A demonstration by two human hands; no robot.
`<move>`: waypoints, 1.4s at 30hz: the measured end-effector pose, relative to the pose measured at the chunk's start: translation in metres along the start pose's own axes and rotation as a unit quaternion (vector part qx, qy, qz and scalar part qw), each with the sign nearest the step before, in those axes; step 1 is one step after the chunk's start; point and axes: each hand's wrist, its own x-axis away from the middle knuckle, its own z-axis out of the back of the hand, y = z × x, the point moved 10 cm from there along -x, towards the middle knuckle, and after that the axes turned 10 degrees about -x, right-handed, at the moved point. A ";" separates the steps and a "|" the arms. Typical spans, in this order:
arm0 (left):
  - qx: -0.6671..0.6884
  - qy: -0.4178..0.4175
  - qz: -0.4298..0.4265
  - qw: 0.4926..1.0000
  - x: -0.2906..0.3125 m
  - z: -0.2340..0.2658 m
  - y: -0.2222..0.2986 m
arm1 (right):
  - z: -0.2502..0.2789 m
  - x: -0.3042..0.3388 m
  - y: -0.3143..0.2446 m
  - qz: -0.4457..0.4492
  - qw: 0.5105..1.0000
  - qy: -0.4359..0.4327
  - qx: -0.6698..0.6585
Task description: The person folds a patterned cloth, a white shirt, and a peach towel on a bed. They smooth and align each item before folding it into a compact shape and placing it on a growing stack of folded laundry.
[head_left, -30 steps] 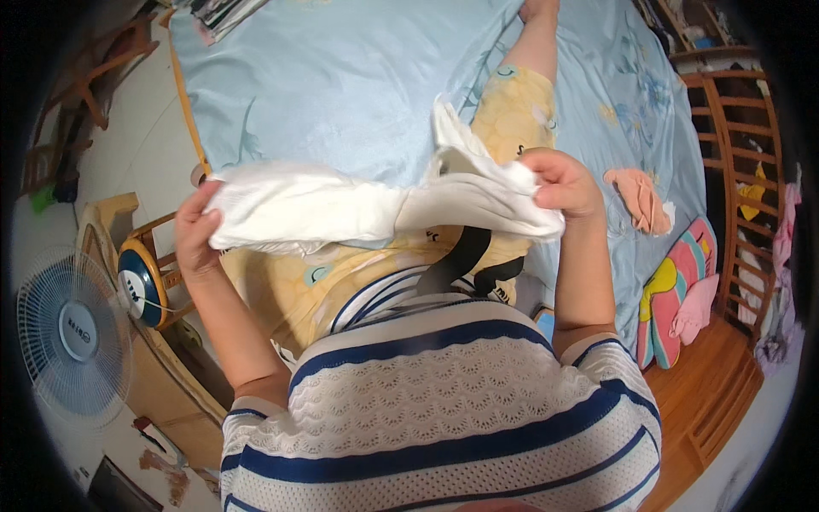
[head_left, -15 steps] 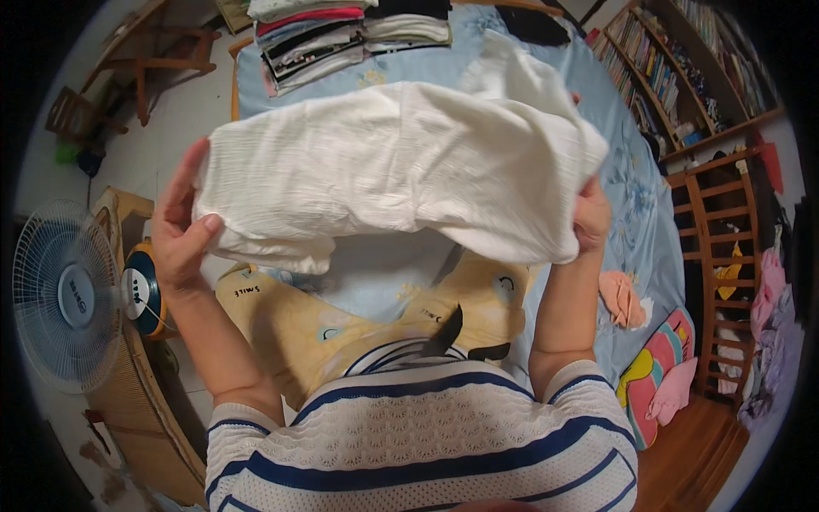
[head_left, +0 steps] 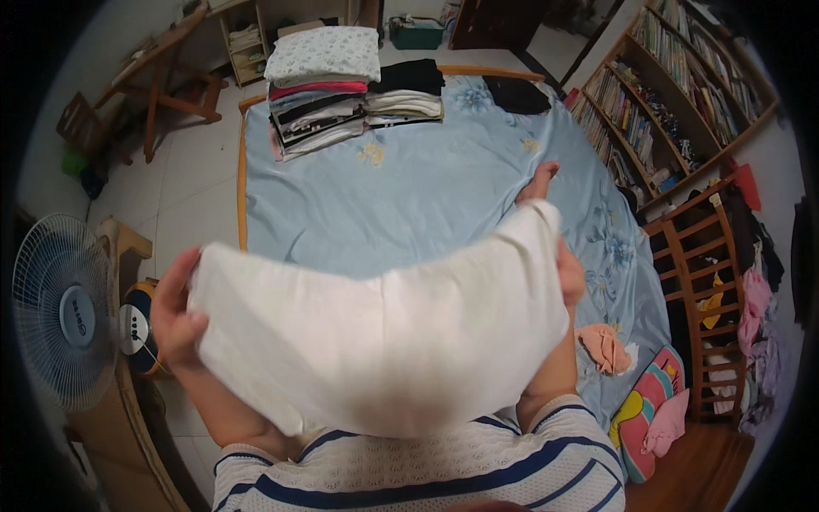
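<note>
A white crinkled-cloth garment (head_left: 375, 333) is stretched between my two hands in front of my chest, blurred by motion. My left hand (head_left: 177, 311) grips its left end, with the thumb on the near side. My right hand (head_left: 570, 275) holds the other end, and part of its fingers is hidden behind the cloth. The garment's upper edge sags in the middle, and its lower part hangs over my lap. Whether it is a pair of trousers or a top, I cannot tell.
Folded clothes (head_left: 317, 107) are stacked in two piles at the far end of the blue-sheeted bed (head_left: 384, 205). A black item (head_left: 518, 95) lies at the far right corner, a peach cloth (head_left: 607, 348) nearer. A fan (head_left: 66, 311) stands left; a bookshelf (head_left: 674, 94) is at right.
Both hands have come down and nearer to my body with the white garment. Its loose far part has swung down, and the view now takes in more of the far room.
</note>
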 end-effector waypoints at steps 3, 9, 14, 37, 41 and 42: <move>-0.073 0.036 0.038 0.996 -0.043 0.015 -0.030 | 0.012 -0.009 -0.005 -0.011 0.999 0.007 0.034; -0.333 0.064 0.028 0.940 -0.137 0.042 -0.097 | 0.102 -0.068 -0.015 -0.097 0.948 0.132 0.273; -0.590 0.023 0.021 0.807 -0.094 0.049 -0.259 | 0.229 -0.020 0.031 -0.105 0.689 0.249 0.672; -0.501 -0.081 0.257 0.822 0.024 0.017 -0.424 | 0.316 0.073 0.153 -0.343 0.491 0.238 0.764; -0.034 0.018 0.448 0.893 0.075 0.050 -0.403 | 0.290 0.087 0.179 -0.403 0.651 0.145 0.627; 0.014 0.047 0.442 0.896 0.074 0.056 -0.365 | 0.273 0.094 0.185 -0.442 0.676 0.123 0.576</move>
